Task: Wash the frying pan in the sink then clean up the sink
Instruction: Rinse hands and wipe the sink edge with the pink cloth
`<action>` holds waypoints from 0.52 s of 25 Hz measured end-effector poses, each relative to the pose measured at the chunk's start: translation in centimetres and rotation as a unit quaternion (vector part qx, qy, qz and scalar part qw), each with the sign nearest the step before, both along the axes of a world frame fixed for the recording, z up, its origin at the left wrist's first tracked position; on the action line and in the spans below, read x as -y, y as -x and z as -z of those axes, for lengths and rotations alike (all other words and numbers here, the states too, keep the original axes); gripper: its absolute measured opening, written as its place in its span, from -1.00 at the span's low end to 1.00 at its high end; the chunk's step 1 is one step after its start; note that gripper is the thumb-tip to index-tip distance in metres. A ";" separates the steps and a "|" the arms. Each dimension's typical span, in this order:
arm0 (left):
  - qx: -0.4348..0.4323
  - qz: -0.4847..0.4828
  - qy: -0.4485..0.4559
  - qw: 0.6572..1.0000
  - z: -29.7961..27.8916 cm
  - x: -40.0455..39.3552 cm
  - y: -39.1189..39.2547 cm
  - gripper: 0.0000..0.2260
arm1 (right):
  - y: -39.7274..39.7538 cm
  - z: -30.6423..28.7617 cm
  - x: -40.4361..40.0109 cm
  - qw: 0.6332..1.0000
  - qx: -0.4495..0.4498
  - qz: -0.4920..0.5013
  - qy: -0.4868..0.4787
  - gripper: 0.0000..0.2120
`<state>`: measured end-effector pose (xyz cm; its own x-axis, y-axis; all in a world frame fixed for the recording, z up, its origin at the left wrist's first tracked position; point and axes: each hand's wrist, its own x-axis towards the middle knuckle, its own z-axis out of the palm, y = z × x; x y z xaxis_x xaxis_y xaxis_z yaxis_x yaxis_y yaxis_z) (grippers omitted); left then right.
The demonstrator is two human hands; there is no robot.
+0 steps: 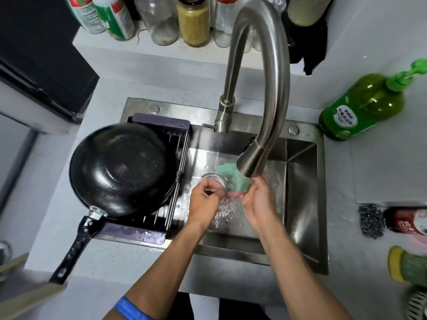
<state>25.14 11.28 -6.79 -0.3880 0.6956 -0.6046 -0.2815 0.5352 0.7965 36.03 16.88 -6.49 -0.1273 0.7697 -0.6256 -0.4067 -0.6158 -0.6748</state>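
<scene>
The pan (122, 168) lies upside down on a rack (161, 125) set across the left part of the sink (302, 181), its black underside dotted with water drops and its handle (76, 245) reaching out over the front-left counter (111, 262). Both hands are over the sink floor, near the drain (213, 179) and just below the tap (256, 93) head. The right hand (258, 197) grasps a green cloth (233, 179), its fingers curled around the lower end, where a bit of pink shows; the cloth rises toward the spout. The left hand (205, 199) is loosely clenched just beside the cloth, over the drain; whether it pinches anything cannot be told. Water glistens and splashes on the steel between the two wrists. A blue band (131, 308) sits on the left forearm. On the right counter a green soap bottle (362, 107) stands by the sink's back corner, and further forward lie a steel scourer (370, 221) and a yellow-green sponge (406, 265). Jars (194, 21) line the ledge behind the tap.
</scene>
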 end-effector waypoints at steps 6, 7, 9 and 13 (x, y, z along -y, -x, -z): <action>0.074 0.226 -0.063 0.969 0.7 -1.5 2.2 -0.72 | -0.2 -1.3 0.7 0.997 0.040 -0.063 -0.003 -0.91; 0.092 0.238 -0.039 0.966 1.2 -1.0 2.3 -0.78 | -0.7 -1.5 0.4 0.998 -0.015 -0.045 0.037 -0.92; 0.159 0.230 0.001 0.960 2.3 0.4 1.7 -0.70 | -1.6 -1.1 -0.5 0.986 -0.121 0.037 0.109 -0.88; 0.329 -0.028 -0.017 0.944 1.9 -1.1 -1.2 -0.66 | -0.8 1.1 0.2 0.986 0.109 0.022 0.124 -0.85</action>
<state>26.36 12.36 -8.65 0.0267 0.7080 -0.7057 -0.7479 0.4826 0.4559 36.86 16.72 -7.59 0.0622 0.5908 -0.8044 -0.2990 -0.7580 -0.5798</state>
